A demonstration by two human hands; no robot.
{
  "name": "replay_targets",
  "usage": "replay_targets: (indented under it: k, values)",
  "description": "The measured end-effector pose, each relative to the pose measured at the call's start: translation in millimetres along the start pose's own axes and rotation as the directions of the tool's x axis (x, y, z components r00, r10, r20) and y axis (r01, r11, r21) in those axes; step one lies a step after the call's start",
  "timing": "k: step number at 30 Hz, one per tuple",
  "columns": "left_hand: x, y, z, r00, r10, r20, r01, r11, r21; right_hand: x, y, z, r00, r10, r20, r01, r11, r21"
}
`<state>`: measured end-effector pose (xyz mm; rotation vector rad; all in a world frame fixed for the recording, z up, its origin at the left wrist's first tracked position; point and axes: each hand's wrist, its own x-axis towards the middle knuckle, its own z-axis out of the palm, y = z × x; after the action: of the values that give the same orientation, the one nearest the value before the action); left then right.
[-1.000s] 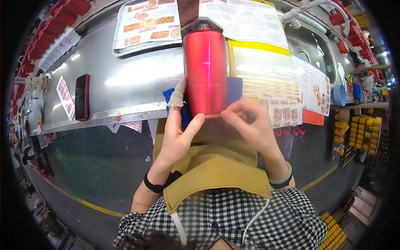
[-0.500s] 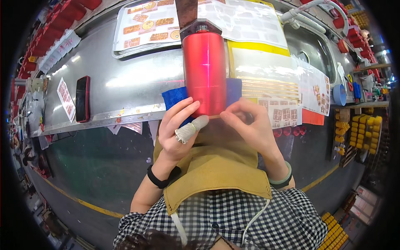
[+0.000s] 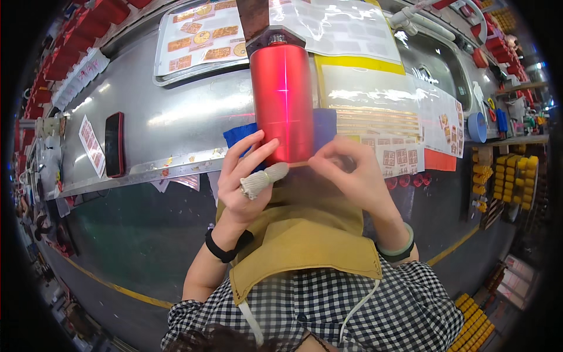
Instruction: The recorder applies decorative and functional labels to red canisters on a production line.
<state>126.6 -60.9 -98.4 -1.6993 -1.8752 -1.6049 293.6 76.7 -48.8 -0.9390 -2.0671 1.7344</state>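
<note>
Bottle: red cylindrical metal bottle (image 3: 282, 102) with a dark screw neck, lying lengthwise on a blue cloth pad (image 3: 324, 126) at the near edge of the steel workbench (image 3: 170, 114), its base toward the person.
Left hand (image 3: 243, 182): fingers spread against the bottle's lower left side, steadying it; the thumb wears a grey knitted finger cot (image 3: 264, 178) and points at the base rim.
Right hand (image 3: 352, 176): fingertips pinched narrow at the base rim, seemingly on a thin strip or label edge; what it grips is too small to make out.
Step in hand: by appearance, fitting or smoothing something fine along the bottom rim of the bottle.
Next move: likely calls for a steady hold from the left hand while the right works along the rim without creasing.
Surroundings: sheets of gold stickers (image 3: 375, 117) right of the bottle; a dark phone (image 3: 114, 144) far left.
Hidden: the base face, the underside of the bottle, and both palms; a mustard apron (image 3: 305, 240) blocks the bench edge below.
</note>
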Motion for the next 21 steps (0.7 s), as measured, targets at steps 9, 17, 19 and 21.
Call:
replay_targets:
  k: [9,17,19,21]
  values:
    - [0,9,0,0.998,0.051,0.021,-0.054,0.984,0.170,-2,-1,-8,0.998,0.060,-0.012,-0.060,0.998,-0.008]
    - [-7,6,4,0.983,-0.174,-0.054,0.173,0.985,-0.024,-1,-4,-8,0.997,0.074,-0.012,-0.074,0.997,-0.019]
    - [-8,7,7,0.976,-0.188,-0.111,0.186,0.982,-0.027,0,-1,-9,0.998,0.062,-0.008,-0.062,0.998,0.017]
    - [-12,3,5,0.991,-0.102,-0.084,0.106,0.993,0.046,-1,-1,-10,0.998,0.059,-0.009,-0.059,0.998,-0.009]
